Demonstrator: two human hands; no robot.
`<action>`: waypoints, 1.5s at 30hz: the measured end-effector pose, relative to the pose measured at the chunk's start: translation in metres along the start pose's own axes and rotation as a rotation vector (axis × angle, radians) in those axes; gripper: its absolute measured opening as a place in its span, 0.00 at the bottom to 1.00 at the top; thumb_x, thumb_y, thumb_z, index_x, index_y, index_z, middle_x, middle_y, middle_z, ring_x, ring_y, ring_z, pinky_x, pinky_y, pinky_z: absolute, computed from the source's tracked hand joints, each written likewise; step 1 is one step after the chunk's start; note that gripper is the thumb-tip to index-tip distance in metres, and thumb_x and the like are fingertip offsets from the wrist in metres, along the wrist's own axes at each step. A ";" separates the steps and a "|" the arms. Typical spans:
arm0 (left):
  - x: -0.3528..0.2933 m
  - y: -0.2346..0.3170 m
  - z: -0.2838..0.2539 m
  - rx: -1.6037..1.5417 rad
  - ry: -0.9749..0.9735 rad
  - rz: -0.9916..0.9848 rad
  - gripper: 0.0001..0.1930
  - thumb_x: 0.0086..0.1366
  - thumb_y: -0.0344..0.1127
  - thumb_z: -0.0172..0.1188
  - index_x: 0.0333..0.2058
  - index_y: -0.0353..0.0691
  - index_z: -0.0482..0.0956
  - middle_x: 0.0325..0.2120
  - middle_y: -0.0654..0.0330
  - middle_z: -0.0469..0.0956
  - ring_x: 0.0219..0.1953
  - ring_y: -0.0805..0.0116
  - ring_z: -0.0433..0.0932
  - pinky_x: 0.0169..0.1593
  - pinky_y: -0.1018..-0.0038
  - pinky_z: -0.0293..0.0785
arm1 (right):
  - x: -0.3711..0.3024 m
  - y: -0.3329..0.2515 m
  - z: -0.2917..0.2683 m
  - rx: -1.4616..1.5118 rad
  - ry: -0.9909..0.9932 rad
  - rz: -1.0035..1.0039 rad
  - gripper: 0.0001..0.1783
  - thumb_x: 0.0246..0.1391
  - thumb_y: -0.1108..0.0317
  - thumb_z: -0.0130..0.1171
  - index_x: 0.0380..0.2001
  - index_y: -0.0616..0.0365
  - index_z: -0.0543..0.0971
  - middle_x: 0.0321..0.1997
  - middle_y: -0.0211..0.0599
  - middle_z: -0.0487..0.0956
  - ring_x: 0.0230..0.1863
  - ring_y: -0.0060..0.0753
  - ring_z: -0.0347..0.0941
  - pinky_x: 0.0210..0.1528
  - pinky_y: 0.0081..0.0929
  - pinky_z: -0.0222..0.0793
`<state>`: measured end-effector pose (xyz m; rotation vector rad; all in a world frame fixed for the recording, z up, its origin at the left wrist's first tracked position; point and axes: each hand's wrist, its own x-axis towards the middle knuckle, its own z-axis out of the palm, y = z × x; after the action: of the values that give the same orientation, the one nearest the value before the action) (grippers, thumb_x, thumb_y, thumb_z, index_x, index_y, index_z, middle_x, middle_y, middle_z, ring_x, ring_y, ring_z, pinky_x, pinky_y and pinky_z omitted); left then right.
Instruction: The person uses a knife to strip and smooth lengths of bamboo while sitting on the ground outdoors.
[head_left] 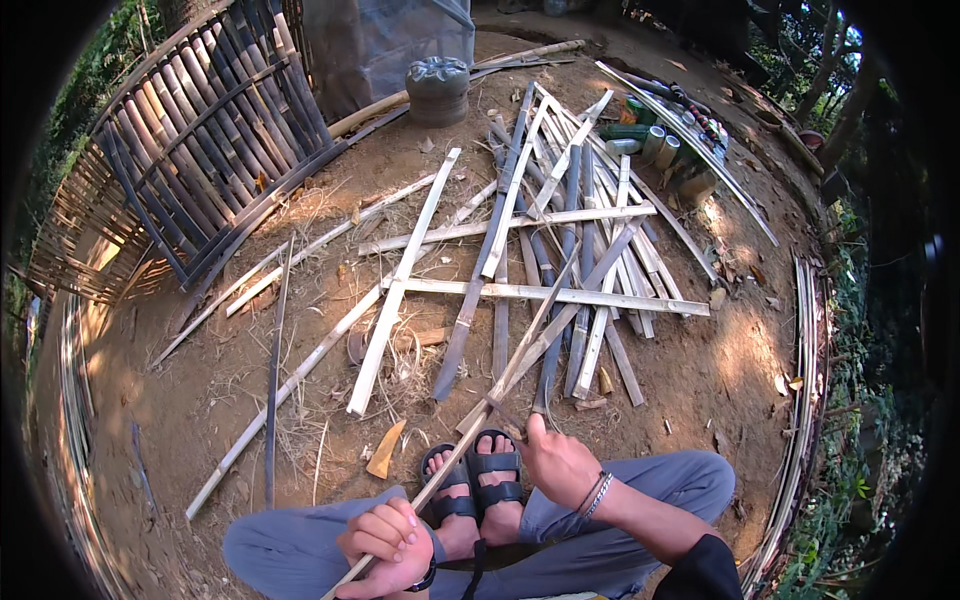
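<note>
My left hand is closed around the lower part of a long, thin bamboo strip. The strip slants up and away to the right, over my sandalled feet, and its far part overlaps the bamboo pile. My right hand is a fist, thumb on top, on a knife whose narrow dark blade points left and meets the strip beyond my feet. My fingers hide the knife's handle. Loose split bamboo slats, pale and dark, lie crossed just ahead of both hands.
A framed bamboo panel leans at the far left. Beyond the slats stands a large plastic-topped jar. Several bottles and cans sit at the far right. A cut bamboo piece and shavings lie on the dirt; long strips line the right side.
</note>
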<state>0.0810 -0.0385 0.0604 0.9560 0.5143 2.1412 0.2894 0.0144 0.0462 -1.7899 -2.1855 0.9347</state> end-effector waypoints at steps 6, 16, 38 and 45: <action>0.005 0.003 0.000 0.004 -0.070 -0.022 0.37 0.62 0.74 0.39 0.12 0.44 0.59 0.13 0.65 0.59 0.16 0.73 0.58 0.28 0.73 0.57 | 0.034 0.024 -0.015 -0.091 0.112 0.103 0.24 0.65 0.49 0.43 0.33 0.64 0.63 0.17 0.59 0.75 0.24 0.64 0.75 0.24 0.53 0.71; 0.010 0.004 -0.004 0.007 0.023 -0.002 0.36 0.64 0.72 0.36 0.13 0.44 0.58 0.13 0.66 0.57 0.17 0.73 0.57 0.28 0.73 0.57 | 0.021 0.020 -0.004 -0.043 0.150 0.024 0.34 0.62 0.58 0.45 0.63 0.66 0.47 0.29 0.61 0.76 0.25 0.62 0.75 0.26 0.50 0.72; 0.010 0.010 -0.005 -0.007 0.043 -0.040 0.36 0.63 0.73 0.35 0.12 0.45 0.56 0.12 0.66 0.57 0.15 0.75 0.55 0.28 0.74 0.56 | 0.060 0.058 -0.009 0.022 0.131 -0.044 0.34 0.62 0.67 0.44 0.69 0.39 0.50 0.26 0.60 0.76 0.27 0.59 0.74 0.32 0.50 0.71; 0.009 0.033 -0.007 -0.108 0.001 -0.061 0.37 0.57 0.75 0.45 0.15 0.42 0.63 0.15 0.62 0.61 0.19 0.71 0.58 0.29 0.70 0.54 | 0.053 0.052 -0.013 0.042 0.108 -0.003 0.35 0.62 0.69 0.44 0.70 0.37 0.48 0.26 0.60 0.76 0.29 0.60 0.75 0.39 0.54 0.71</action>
<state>0.0562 -0.0542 0.0798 0.8686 0.4185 2.0930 0.3242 0.0730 0.0142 -1.7739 -2.0875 0.8565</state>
